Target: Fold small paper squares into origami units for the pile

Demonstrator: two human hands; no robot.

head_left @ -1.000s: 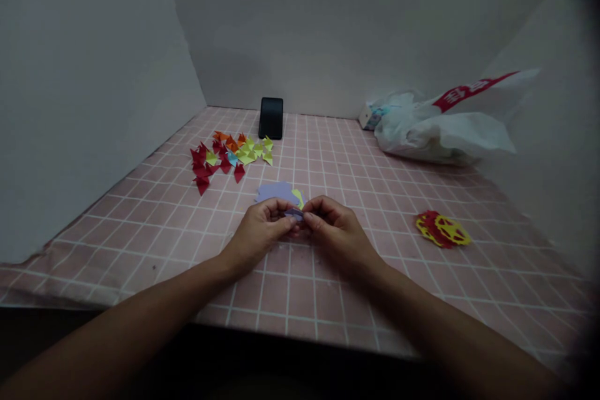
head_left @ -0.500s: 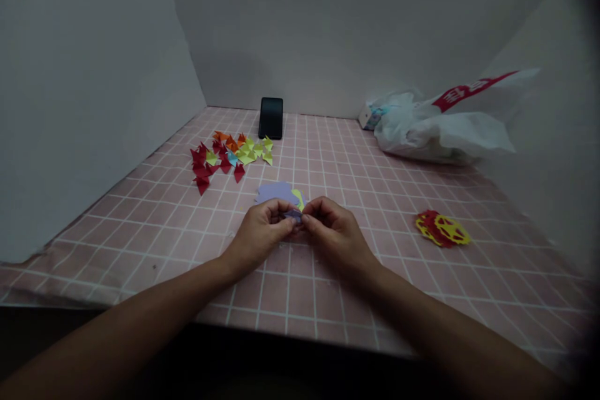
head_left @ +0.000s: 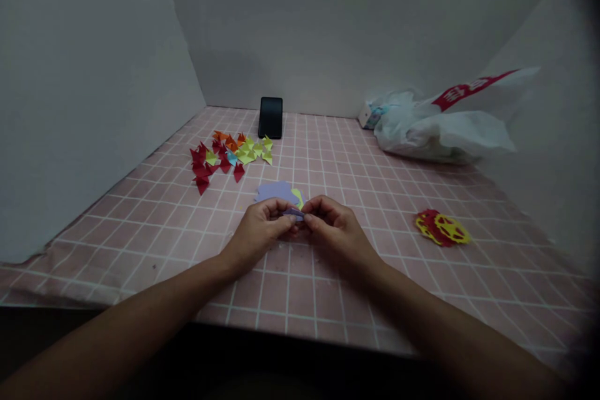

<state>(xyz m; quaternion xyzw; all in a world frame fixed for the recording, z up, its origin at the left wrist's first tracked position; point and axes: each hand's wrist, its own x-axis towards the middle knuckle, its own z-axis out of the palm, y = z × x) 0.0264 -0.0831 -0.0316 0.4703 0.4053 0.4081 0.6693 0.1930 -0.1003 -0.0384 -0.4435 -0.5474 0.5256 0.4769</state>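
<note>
Between both hands, low over the table, is a small piece of folded purple paper [head_left: 294, 214]. My left hand [head_left: 259, 229] pinches its left part between thumb and fingers. The right end is pinched by my right hand [head_left: 338, 230]; the fingertips cover much of the paper. Just beyond my fingers lie flat purple paper sheets [head_left: 276, 191], with a yellow-green paper piece [head_left: 297, 198] beside them, partly hidden by the hands.
Folded paper shapes in red [head_left: 201, 184], orange, yellow-green and blue lie at the back left. A black phone [head_left: 270, 117] stands behind them. Red and yellow cut-out paper pieces [head_left: 449, 229] lie at the right. A white plastic bag [head_left: 440, 134] and a small box [head_left: 369, 115] sit at the back right.
The folded purple paper has tilted a little and looks narrower between my fingers. Both hands have stayed in almost the same place, with a slight shift of the right fingertips.
</note>
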